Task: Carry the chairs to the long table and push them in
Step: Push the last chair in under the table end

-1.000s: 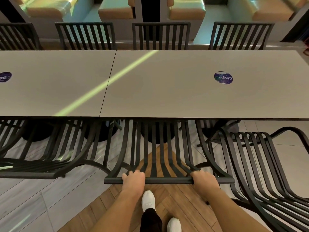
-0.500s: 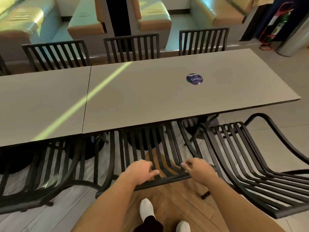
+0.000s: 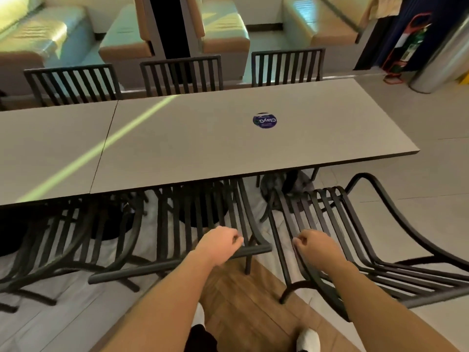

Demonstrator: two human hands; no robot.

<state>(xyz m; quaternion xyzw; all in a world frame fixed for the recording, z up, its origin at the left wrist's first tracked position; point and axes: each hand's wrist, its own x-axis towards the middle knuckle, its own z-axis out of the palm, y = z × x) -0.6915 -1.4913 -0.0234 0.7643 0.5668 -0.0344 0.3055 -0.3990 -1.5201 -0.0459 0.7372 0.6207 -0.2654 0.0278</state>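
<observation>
While both hands hang above the chair backs, the middle chair (image 3: 193,224) sits pushed in under the long table (image 3: 203,148).

Left hand (image 3: 220,242): fingers loosely curled, gripping nothing, just over the top rail of the middle chair; contact with the rail cannot be told. Right hand (image 3: 313,246): fingers likewise curled and empty, over the left edge of the right chair (image 3: 368,240), which stands angled at the table's end, seat only partly under the top. Left chair (image 3: 58,237) tucked in. No containers visible. Round purple sticker (image 3: 265,120) on tabletop; three chair backs line the far side.
</observation>
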